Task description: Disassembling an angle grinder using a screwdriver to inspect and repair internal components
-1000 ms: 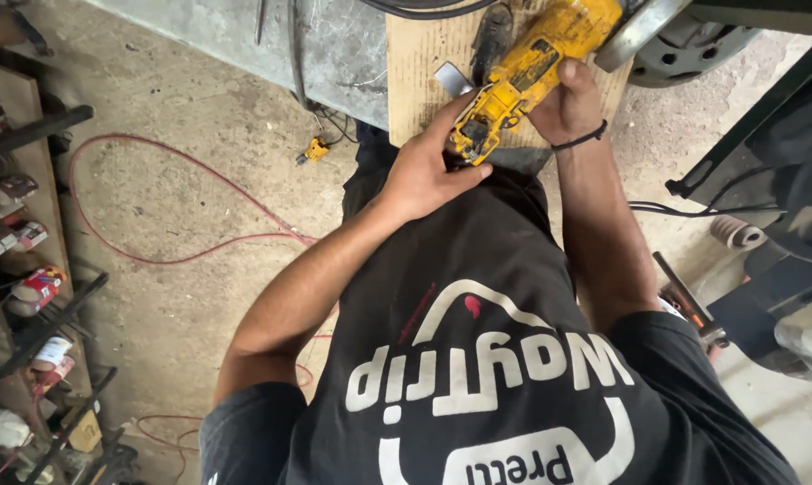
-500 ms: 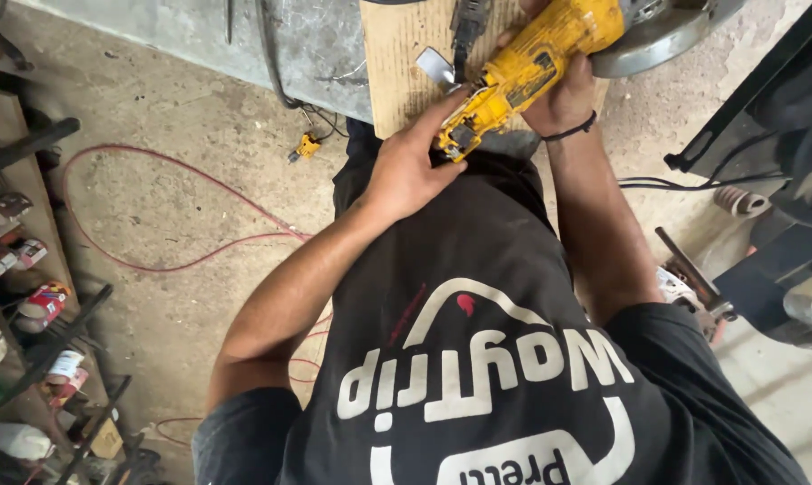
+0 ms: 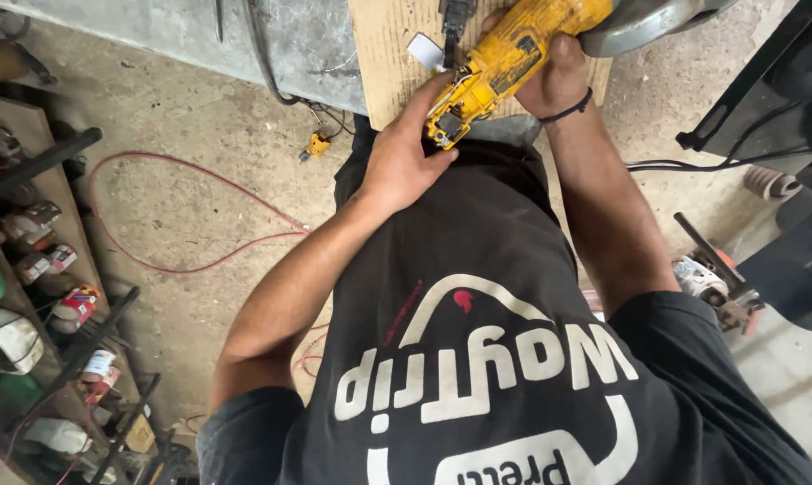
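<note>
Shirt cloth (image 3: 513,359), black with a white print, fills the near field at six o'clock as I look down over my own chest. From it both forearms run up toward twelve o'clock. My left hand (image 3: 404,157) sits just left of centre, fingers curled and closed against the rear end of the yellow power tool (image 3: 504,67), where its casing is off and the inner parts show; the thumb lies along the tool's underside. My right hand (image 3: 554,76), a dark band at the wrist, wraps fully round the tool's body from the one o'clock side, so the tool lies slanting between both grips, rear end low toward the left hand, front end high toward one o'clock. Under it is a wooden board (image 3: 383,54). At nine o'clock a red cable (image 3: 181,265) loops over the concrete floor (image 3: 172,207); shelves with cans (image 3: 29,269) stand at eight o'clock.
</note>
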